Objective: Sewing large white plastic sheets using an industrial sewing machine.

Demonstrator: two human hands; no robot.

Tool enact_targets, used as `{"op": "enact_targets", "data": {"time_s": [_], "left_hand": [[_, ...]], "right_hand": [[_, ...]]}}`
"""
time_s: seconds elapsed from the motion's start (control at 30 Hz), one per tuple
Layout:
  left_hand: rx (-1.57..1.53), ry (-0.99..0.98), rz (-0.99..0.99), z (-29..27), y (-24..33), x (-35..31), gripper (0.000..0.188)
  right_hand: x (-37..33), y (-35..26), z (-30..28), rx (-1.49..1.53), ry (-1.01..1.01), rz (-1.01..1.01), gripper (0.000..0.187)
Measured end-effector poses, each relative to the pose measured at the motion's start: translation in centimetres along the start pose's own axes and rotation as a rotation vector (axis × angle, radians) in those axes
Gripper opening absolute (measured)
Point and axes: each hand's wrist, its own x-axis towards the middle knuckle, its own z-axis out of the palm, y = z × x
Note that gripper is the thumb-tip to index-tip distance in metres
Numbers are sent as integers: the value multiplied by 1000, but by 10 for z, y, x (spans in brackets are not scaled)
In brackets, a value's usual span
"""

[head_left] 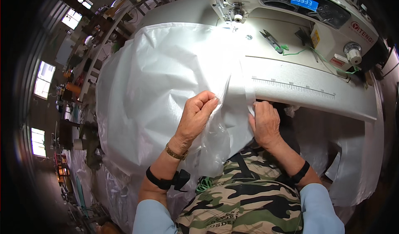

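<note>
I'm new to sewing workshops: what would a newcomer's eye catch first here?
Probably the big, crumpled, silvery-white plastic-looking sheet filling the centre-left, pinched by the bare left hand, with the bare right hand at its right edge. Next, at upper right, the white sewing machine stands out with its glowing blue rectangular display.

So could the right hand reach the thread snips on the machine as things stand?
Probably yes: the snips lie uncovered on the machine bed, beyond the flat ruled edge. The right hand seems closed on the white sheet, so would likely release it first.
</note>
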Motion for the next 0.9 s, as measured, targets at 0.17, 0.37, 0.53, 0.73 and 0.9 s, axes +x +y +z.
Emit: {"op": "enact_targets", "data": {"time_s": [0.17, 0.37, 0.53, 0.73, 0.9], "left_hand": [[-10, -28, 19, -1, -7, 2, 17], [-30, -45, 51, -3, -9, 5, 20], [28, -48, 89, -3, -2, 5, 21], [85, -116, 72, -4, 2, 6, 18], [174, -100, 103, -9, 8, 6, 19]], "right_hand": [[6, 2, 0, 41, 26, -31, 14], [14, -34, -38, 1320, -348, 239, 7], [33, -52, -50, 1319, -395, 233, 9], [43, -67, -40, 1115, -405, 103, 12], [45, -76, -35, 896, -400, 6, 14]]}}
